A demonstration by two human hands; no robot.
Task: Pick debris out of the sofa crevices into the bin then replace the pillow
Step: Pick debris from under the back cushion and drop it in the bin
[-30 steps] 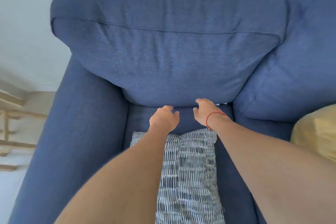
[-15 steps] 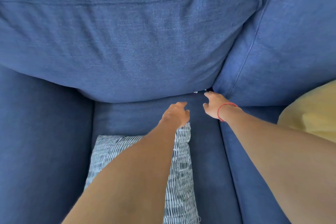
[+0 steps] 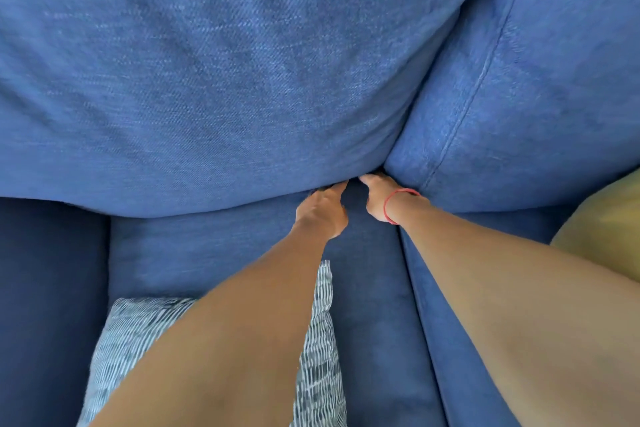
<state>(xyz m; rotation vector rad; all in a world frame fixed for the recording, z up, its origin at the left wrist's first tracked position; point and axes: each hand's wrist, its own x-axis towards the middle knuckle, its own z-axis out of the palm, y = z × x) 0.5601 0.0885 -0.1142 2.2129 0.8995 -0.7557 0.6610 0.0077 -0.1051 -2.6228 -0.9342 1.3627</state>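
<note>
Both my hands reach into the crevice where the blue sofa's back cushion [image 3: 225,80] meets the seat cushion [image 3: 207,253]. My left hand [image 3: 323,206] has its fingertips tucked under the back cushion's lower edge. My right hand [image 3: 379,196], with a red string on the wrist, pushes its fingers into the corner gap between the two back cushions. The fingertips of both hands are hidden in the fabric, so I cannot see whether they hold anything. No debris shows. A blue-and-white striped pillow [image 3: 318,374] lies on the seat under my left forearm.
A second blue back cushion [image 3: 536,97] stands on the right. A yellow cushion [image 3: 602,222] sits at the right edge. The dark blue armrest [image 3: 48,305] runs along the left. No bin is in view.
My view has moved much closer to the sofa back. Both hands have pushed forward into the crevice, and the small white bits seen near the gap before are now hidden.
</note>
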